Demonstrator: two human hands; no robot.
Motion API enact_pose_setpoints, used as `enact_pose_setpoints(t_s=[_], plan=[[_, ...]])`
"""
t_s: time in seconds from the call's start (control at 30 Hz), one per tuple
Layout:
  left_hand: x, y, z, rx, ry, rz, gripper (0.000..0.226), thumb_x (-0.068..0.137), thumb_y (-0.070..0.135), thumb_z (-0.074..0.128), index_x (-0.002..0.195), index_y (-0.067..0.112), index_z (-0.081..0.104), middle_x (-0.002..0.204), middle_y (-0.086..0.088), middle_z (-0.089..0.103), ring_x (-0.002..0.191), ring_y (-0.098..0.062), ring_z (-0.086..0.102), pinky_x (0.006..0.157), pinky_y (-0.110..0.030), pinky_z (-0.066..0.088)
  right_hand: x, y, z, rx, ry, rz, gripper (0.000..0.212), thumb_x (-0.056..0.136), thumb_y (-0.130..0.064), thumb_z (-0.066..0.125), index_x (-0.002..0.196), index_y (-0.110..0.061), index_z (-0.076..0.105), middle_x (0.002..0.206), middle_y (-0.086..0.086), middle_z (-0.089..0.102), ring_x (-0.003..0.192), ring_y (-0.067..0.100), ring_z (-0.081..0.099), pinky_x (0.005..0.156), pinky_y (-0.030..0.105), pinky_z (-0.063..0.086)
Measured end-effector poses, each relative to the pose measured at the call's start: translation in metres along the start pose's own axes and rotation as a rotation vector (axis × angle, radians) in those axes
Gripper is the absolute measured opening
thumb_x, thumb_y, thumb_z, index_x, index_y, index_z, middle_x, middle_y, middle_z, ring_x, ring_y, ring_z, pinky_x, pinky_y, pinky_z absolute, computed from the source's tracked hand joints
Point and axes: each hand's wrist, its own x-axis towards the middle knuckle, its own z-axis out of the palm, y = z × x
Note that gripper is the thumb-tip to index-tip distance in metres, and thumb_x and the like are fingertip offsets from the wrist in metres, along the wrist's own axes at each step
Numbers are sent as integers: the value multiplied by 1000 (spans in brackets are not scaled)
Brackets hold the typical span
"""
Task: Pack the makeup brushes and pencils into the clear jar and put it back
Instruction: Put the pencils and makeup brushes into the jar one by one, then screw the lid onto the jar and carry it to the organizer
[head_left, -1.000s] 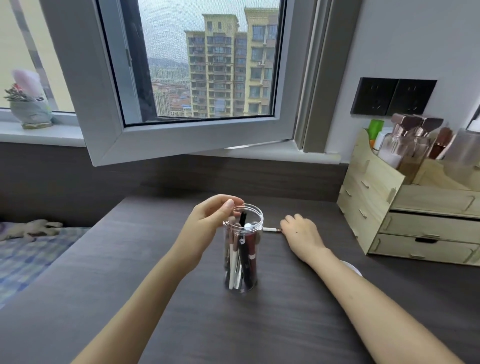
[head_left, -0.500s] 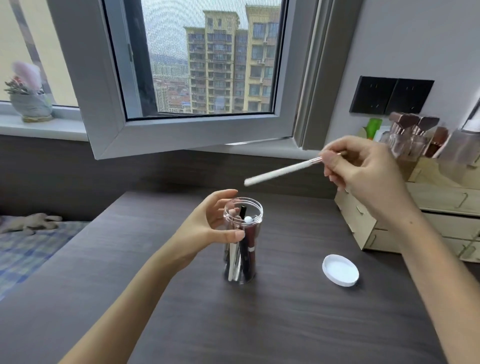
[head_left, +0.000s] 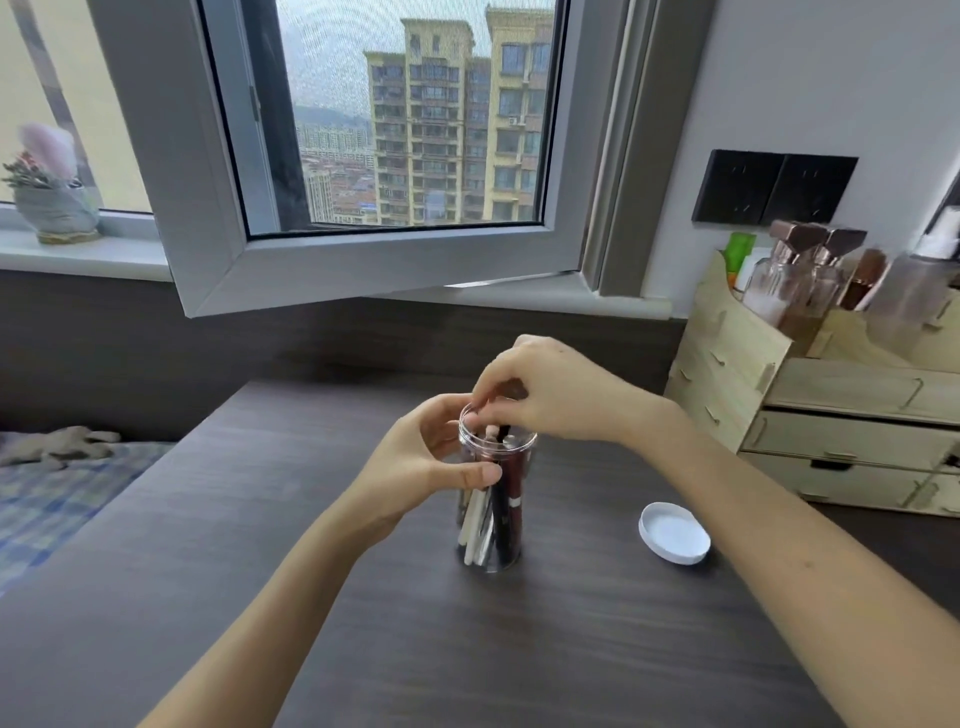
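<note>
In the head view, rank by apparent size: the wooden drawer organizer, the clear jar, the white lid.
Largest to smallest as they appear:
1. wooden drawer organizer, though cut off by the right edge
2. clear jar
3. white lid
The organizer sits farther back, so its lead is safe.

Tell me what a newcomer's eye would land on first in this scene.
First, the clear jar standing mid-desk, packed with upright brushes and pencils, the left hand wrapped around its side and the right hand bunched over its open mouth. Next, the white lid lying off on the dark desk, right of the jar. Behind, the open window frames tall apartment blocks, and a wooden organizer with bottles stands at the right.
</note>
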Motion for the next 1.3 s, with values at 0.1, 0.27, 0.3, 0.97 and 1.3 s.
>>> enact_pose_setpoints(t_s=[0.1,0.27,0.3,0.97,1.3], plan=[[1,-2,0,-9,0,10,63,55,4,83,112,20,63,109,3,73,106,-12,67,87,-21,50,-17,11,-21,203,71,81,16,87,-17,59,96,-20,73,75,-18,65,68,-9,54,64,3,38],[2,-4,-1,11,-17,48,79,53,13,86,123,30,54,115,2,69,110,-15,65,92,-23,50,-79,71,-12,1,-213,444,29,83,-34,64,110,-25,65,104,-11,67,89,-6,59,80,21,45],[1,-2,-2,36,-31,68,85,57,11,84,129,36,47,118,2,66,112,-13,63,94,-23,49,-93,81,-4,-96,-373,542,44,81,-41,63,123,-28,56,119,-8,60,106,3,57,90,25,45],[-5,9,5,399,-16,172,98,60,47,77,141,53,22,147,26,36,134,9,34,107,-18,30,-67,35,19,1330,440,320,69,42,-44,89,90,-16,48,96,3,64,100,21,59,99,40,47],[-12,-16,16,147,68,0,73,56,28,85,122,24,55,117,4,70,108,-9,65,100,-31,46,-50,16,54,1184,337,278,28,76,3,67,82,-13,45,121,9,63,91,4,68,75,17,53]])
